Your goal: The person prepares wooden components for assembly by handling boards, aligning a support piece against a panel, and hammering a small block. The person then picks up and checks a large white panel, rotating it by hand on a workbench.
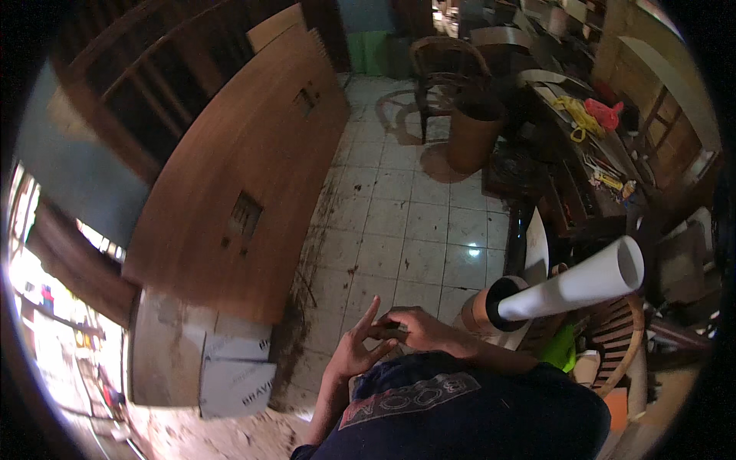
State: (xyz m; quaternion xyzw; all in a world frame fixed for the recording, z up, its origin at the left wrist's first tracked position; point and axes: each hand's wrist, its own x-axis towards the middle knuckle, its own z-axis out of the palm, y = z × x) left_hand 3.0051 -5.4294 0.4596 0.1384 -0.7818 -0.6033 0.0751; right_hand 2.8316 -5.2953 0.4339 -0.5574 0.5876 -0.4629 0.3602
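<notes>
My left hand (357, 349) is held in front of my dark shirt, with one finger stretched up and the thumb apart. My right hand (423, 331) meets it from the right, its fingers bent over the middle of the left hand. Where the two hands touch, the fingertips overlap, and I cannot make out whether something small lies between them. Just right of my right hand stands a brown cylindrical container (481, 308) with a dark inside. A long white tube (575, 290) leans over it to the right.
A large brown wooden panel (230, 184) stands along the left, above silvery sheets (238, 383). Tiled floor (383, 222) with scattered debris runs ahead. Farther back are a wooden chair (448, 65) and a brown bin (474, 138). A cluttered bench (563, 195) and a slatted chair (619, 337) are on the right.
</notes>
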